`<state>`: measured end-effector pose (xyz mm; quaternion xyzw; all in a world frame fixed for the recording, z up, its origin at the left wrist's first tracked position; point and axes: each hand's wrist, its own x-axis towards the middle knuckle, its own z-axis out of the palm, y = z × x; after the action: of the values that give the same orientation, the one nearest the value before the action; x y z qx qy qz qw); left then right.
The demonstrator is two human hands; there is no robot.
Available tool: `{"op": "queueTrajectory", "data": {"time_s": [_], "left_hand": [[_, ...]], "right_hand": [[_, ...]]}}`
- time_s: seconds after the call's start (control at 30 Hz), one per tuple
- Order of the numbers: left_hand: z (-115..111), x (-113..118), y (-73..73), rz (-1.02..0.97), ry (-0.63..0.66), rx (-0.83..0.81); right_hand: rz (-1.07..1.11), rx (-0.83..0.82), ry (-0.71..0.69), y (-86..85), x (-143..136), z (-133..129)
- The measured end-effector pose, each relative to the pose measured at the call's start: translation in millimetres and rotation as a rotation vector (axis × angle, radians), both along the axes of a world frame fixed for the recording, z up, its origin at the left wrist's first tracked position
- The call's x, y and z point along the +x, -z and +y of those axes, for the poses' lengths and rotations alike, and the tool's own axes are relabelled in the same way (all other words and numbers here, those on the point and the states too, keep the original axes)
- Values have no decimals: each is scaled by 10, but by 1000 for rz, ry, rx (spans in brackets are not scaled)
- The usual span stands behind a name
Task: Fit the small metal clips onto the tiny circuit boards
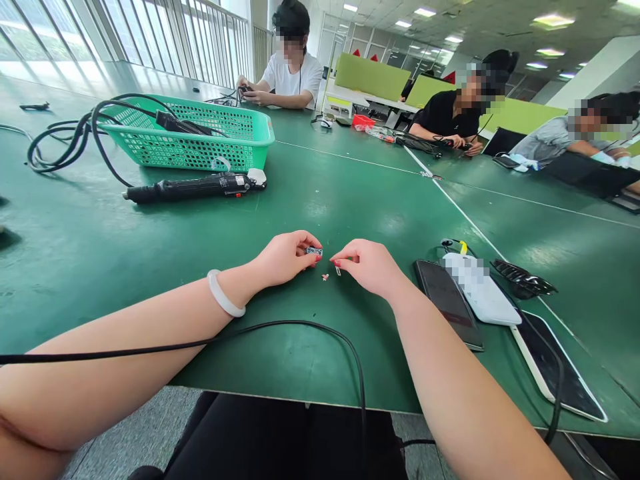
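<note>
My left hand (291, 259) is closed around a small blue-and-white piece (314, 251), pinched between thumb and fingers near the middle of the green table (280, 360). Just to its right, my right hand (367, 263) pinches a small pale slotted piece (338, 271) that hangs below the fingertips. The two hands are a short gap apart. On the tabletop between and slightly below them lies a tiny pinkish piece (325, 277). Fine details of these small parts are too small to tell.
A black electric screwdriver (195, 187) lies before a green basket (200, 150). A dark phone (447, 300), white power bank (483, 290) and white-edged device (560, 367) lie right. A black cable (300, 323) crosses near me. Three people sit across the table.
</note>
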<state>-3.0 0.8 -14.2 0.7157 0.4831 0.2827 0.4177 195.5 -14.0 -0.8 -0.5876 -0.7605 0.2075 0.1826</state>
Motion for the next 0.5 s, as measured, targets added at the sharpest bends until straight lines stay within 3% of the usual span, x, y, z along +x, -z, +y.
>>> {"op": "queueTrajectory", "data": {"time_s": [0.23,0.5], "left_hand": [[-23,-9,-22,112,17,145],[-43,-3,-53,151,76,140]], "right_hand": [[-110,-21,-149,-9,-130,-63],[-107,66,-149,-59,-93,-84]]}}
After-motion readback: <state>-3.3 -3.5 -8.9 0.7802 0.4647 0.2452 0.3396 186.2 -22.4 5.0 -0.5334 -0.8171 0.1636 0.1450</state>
